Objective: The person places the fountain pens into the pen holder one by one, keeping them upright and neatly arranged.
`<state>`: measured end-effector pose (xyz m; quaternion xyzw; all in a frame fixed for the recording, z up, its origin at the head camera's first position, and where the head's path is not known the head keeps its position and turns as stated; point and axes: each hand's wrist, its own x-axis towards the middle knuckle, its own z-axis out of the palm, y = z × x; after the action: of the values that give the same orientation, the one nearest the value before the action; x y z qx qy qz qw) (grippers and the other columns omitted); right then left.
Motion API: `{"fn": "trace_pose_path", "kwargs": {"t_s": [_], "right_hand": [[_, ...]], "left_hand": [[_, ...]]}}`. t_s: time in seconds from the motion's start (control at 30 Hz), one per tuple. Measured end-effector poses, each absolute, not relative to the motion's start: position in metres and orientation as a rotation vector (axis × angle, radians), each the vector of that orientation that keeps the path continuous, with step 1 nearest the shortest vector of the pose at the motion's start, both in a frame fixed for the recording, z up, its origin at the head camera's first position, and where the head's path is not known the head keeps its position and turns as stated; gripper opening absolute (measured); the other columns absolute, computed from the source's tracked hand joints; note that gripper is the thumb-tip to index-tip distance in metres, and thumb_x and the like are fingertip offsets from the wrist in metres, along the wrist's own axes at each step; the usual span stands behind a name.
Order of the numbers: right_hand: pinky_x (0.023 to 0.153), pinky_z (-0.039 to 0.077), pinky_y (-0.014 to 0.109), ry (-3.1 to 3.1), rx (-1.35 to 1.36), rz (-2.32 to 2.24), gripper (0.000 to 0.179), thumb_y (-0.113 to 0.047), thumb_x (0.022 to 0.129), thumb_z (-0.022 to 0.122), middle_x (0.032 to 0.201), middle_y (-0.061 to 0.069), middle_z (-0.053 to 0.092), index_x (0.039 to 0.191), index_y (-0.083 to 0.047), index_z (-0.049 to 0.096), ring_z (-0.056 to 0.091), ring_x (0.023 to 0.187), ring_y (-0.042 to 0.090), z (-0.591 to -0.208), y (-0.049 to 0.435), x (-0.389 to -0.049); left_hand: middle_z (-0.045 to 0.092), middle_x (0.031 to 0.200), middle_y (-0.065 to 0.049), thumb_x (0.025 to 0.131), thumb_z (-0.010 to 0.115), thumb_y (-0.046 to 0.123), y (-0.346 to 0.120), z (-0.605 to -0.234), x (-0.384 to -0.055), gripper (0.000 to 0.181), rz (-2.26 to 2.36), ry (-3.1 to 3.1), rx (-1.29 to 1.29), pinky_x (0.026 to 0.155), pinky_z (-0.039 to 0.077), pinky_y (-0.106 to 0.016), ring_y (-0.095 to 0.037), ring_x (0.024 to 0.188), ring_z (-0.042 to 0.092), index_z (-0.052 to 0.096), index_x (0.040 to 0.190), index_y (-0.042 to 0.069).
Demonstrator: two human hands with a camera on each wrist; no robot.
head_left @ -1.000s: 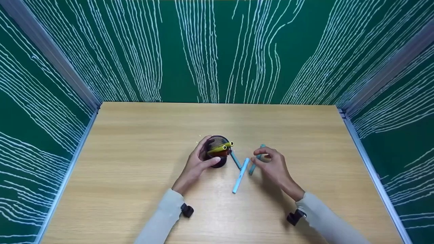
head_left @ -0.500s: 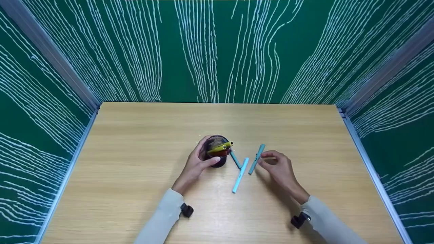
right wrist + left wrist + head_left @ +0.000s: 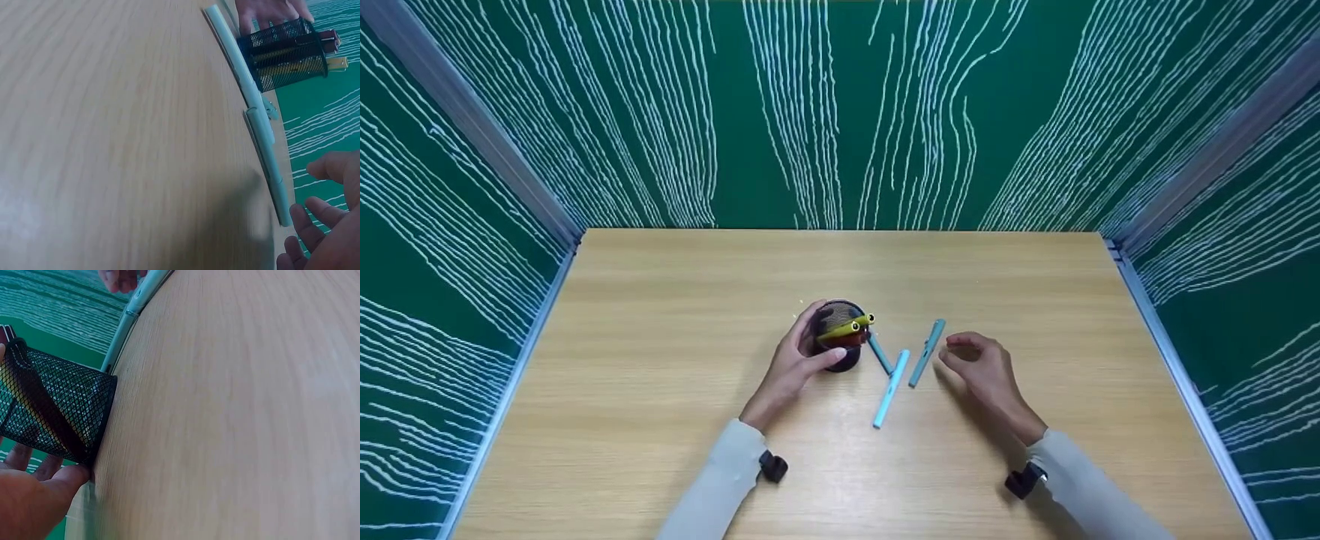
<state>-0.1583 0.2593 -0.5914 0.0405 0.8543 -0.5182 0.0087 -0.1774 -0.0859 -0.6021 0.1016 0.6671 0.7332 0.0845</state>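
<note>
My left hand (image 3: 789,369) grips a black mesh pen holder (image 3: 847,361), its thumb across the near side. Inside the holder, yellow pens (image 3: 840,330) and something dark red (image 3: 331,43) lean out past the rim. A teal pen (image 3: 928,352) lies on the table just left of my right hand (image 3: 988,375). That hand hovers with its thumb and fingers loosely bent and nothing between them; a small gap separates it from the pen. Between holder and teal pen lie a light blue pen (image 3: 891,390) and a second teal pen (image 3: 880,354), whose ends meet or overlap.
The wooden table (image 3: 682,300) carries these things near its middle. Green panels with white wavy lines (image 3: 735,112) stand behind and on both sides, joined by grey metal posts (image 3: 480,112). A small dark camera sits on each wrist.
My right hand has drawn back to the right, off the nearest teal pen, which stays lying in place. The left hand and the pen holder have kept their position.
</note>
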Motion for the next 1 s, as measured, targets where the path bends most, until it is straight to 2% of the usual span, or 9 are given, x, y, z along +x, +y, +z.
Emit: {"fn": "trace_pose_path", "kwargs": {"t_s": [0.23,0.57,1.0], "right_hand": [[0.088,0.054,0.013,2.640,0.098,-1.658,0.033,-0.008,0.101,0.080,0.127,0.023,0.076,0.131,0.005,0.074,0.072,0.117,0.036,-0.595,0.259,-0.167],[0.088,0.054,0.016,2.697,0.053,-1.607,0.035,-0.010,0.102,0.078,0.124,0.021,0.078,0.133,0.005,0.074,0.073,0.114,0.034,-0.601,0.253,-0.181],[0.085,0.057,0.017,2.668,0.034,-1.659,0.034,-0.006,0.099,0.079,0.119,0.021,0.079,0.131,0.006,0.074,0.075,0.107,0.033,-0.602,0.248,-0.187]], "left_hand": [[0.045,0.172,-0.008,0.095,0.087,0.017,-0.086,-0.604,-0.178,0.092,2.214,1.953,0.327,0.134,0.027,-0.041,-0.026,0.160,0.040,0.038,0.172,0.019],[0.049,0.169,-0.011,0.095,0.086,0.011,-0.086,-0.604,-0.178,0.091,2.254,1.921,0.352,0.134,0.028,-0.045,-0.029,0.158,0.043,0.038,0.172,0.017],[0.045,0.172,-0.009,0.095,0.087,0.013,-0.085,-0.604,-0.178,0.092,2.225,1.960,0.337,0.135,0.025,-0.045,-0.027,0.161,0.039,0.037,0.172,0.016]]}}
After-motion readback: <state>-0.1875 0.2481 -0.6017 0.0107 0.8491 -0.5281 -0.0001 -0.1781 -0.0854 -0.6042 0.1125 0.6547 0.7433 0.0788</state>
